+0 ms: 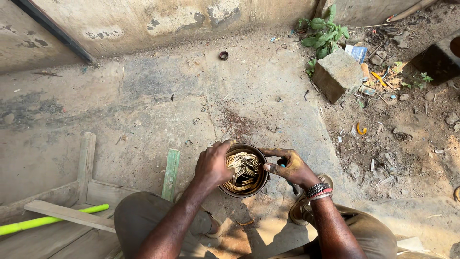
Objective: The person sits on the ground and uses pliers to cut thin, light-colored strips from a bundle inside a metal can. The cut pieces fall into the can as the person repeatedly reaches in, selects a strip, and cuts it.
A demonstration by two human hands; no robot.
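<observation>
I see both hands working on a round, rusty-brown metal stator housing [243, 175] that rests on the concrete floor [158, 105] between the person's knees, near the bottom middle of the view. Inside it sits a tangle of pale, straw-coloured copper winding wire [243, 167], thin and bundled in loops against the dark inner wall. The left hand [212, 165] is curled closed over the housing's left rim, fingers wrapped onto the edge. The right hand [291, 168] is closed around a slim tool with a blue handle [283, 166], its thumb and forefinger pinched at the housing's right rim; a beaded wristband [317, 190] circles that wrist. The two hands are apart, one on each side of the ring.

The floor is rough, stained and cracked, with a rusty patch just beyond the housing and small wire scraps scattered about. A green-painted wooden strip [170, 173] lies just left of the left forearm, beside a weathered timber frame [86, 165]. A bright yellow-green pole [50, 219] crosses the lower left corner. Toward the upper right, a blocky grey concrete brick [338, 74] sits at the floor's edge where it meets loose dirt, near a leafy green weed [324, 31]. A small dark ring [224, 55] lies alone far up the floor.
</observation>
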